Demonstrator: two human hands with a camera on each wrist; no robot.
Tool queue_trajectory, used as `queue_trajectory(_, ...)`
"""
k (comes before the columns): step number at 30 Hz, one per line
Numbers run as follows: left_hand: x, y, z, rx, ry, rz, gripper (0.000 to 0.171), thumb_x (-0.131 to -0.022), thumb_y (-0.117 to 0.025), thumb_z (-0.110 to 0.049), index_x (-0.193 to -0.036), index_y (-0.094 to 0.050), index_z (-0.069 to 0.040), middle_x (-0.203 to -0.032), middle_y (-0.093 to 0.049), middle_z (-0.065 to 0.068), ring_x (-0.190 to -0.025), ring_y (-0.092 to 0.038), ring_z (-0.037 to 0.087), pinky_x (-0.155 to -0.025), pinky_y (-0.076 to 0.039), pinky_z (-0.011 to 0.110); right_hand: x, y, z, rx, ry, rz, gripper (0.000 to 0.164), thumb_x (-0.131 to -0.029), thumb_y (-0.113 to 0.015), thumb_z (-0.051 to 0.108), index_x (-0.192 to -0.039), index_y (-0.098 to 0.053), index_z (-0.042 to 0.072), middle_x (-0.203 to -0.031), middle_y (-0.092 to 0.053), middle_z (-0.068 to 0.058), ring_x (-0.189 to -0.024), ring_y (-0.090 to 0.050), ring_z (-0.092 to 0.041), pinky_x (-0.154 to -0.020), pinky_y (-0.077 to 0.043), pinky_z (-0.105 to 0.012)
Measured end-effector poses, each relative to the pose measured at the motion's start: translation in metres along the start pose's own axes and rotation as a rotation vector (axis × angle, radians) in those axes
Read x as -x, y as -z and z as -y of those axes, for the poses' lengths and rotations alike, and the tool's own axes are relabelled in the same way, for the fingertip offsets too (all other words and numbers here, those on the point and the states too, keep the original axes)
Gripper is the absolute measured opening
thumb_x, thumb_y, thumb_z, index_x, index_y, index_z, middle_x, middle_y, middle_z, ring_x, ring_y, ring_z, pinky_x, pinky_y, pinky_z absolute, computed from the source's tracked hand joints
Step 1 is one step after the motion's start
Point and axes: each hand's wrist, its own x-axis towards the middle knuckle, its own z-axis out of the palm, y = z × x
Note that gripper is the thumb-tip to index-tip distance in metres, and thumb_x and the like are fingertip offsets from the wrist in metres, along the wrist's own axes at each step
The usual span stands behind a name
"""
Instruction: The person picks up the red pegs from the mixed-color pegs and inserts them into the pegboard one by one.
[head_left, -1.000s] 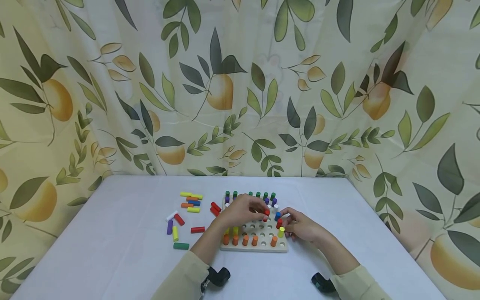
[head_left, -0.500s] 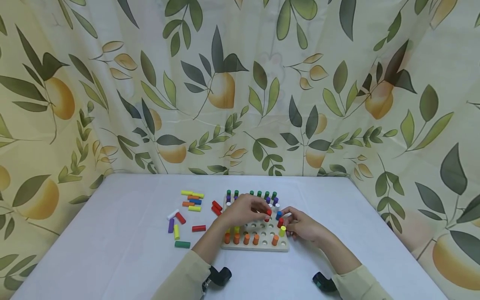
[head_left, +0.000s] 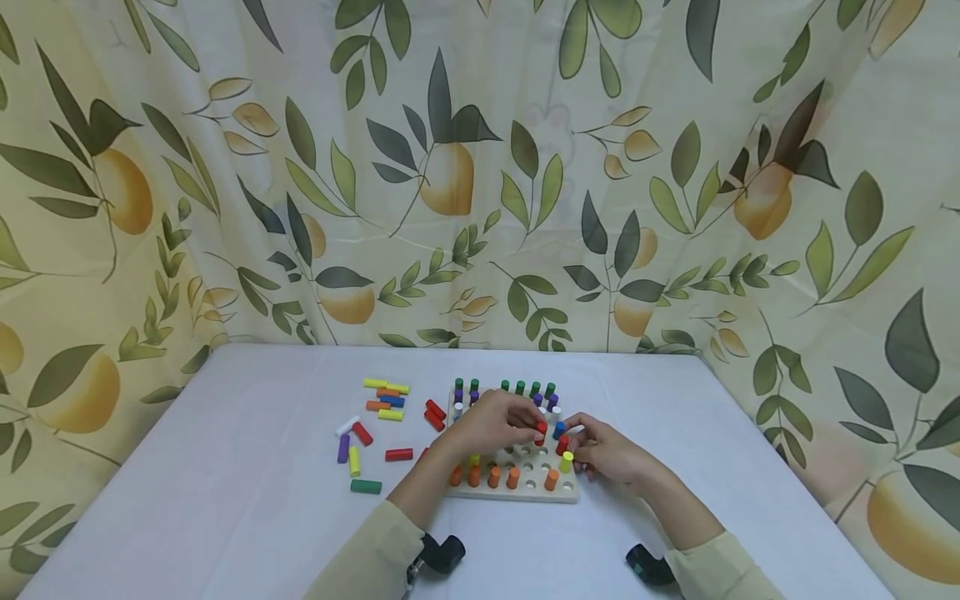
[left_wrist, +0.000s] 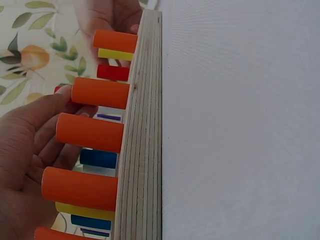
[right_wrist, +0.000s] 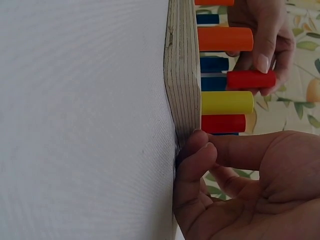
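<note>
Over the board (head_left: pixel 517 492), the left hand (head_left: pixel 493 423) pinches a red peg (right_wrist: pixel 252 79) upright, presumably to suit the holes (head_left: pixel 530 484), while at the board's right edge the right hand (head_left: pixel 609 452) has its thumb and fingers closed on that edge, probably to steady it. The right wrist view shows the red peg's lower end clear of the board, which the head view cannot settle; only the head view shows loose pegs (head_left: pixel 399 455) lying left of the board, likely for easy reach.
</note>
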Motion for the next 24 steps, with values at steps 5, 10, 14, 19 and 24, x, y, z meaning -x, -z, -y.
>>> queue_trajectory(5, 0.001, -0.002, -0.002, 0.017, -0.009, 0.020, 0.015, -0.095, -0.075, -0.004, -0.109, -0.077, -0.009, -0.097, -0.073, -0.009, -0.088, -0.068, 0.003, -0.080, -0.055, 0.021, 0.001, 0.000, 0.000, -0.006, -0.004, 0.000, 0.037, -0.099, -0.053, -0.006, -0.135, -0.049, 0.003, -0.100, -0.053, -0.012, -0.078, -0.055, -0.026, -0.065, -0.048, -0.031)
queue_trajectory(10, 0.000, -0.004, 0.002, 0.019, 0.014, 0.016, 0.015, -0.095, -0.075, -0.003, -0.108, -0.077, -0.009, -0.097, -0.073, -0.009, -0.089, -0.068, 0.003, -0.082, -0.054, 0.020, 0.000, 0.001, 0.001, -0.008, -0.013, 0.011, 0.037, -0.099, -0.053, -0.006, -0.135, -0.049, 0.004, -0.101, -0.054, -0.013, -0.078, -0.056, -0.025, -0.066, -0.048, -0.031)
queue_trajectory(14, -0.001, -0.006, 0.004, 0.008, 0.021, 0.012, 0.015, -0.095, -0.075, -0.005, -0.109, -0.078, -0.011, -0.096, -0.073, -0.010, -0.090, -0.068, 0.003, -0.085, -0.053, 0.021, -0.001, 0.002, 0.001, -0.001, -0.014, 0.022, 0.038, -0.099, -0.053, -0.005, -0.135, -0.048, 0.004, -0.102, -0.054, -0.013, -0.078, -0.056, -0.025, -0.066, -0.048, -0.030)
queue_trajectory(19, -0.001, -0.007, 0.003, 0.000, 0.008, 0.009, 0.014, -0.095, -0.076, -0.005, -0.107, -0.078, -0.010, -0.096, -0.074, -0.009, -0.089, -0.068, 0.003, -0.084, -0.054, 0.020, 0.000, 0.001, 0.002, -0.002, -0.010, 0.011, 0.037, -0.099, -0.053, -0.006, -0.134, -0.049, 0.004, -0.101, -0.054, -0.013, -0.078, -0.055, -0.025, -0.066, -0.048, -0.031)
queue_trajectory(24, 0.000, -0.011, 0.002, -0.037, -0.002, 0.002, 0.013, -0.094, -0.077, -0.007, -0.107, -0.078, -0.010, -0.097, -0.075, -0.006, -0.088, -0.068, 0.001, -0.084, -0.054, 0.020, -0.001, -0.001, 0.001, 0.007, -0.012, -0.004, 0.037, -0.099, -0.054, -0.006, -0.134, -0.050, 0.004, -0.101, -0.054, -0.012, -0.077, -0.055, -0.025, -0.065, -0.048, -0.031)
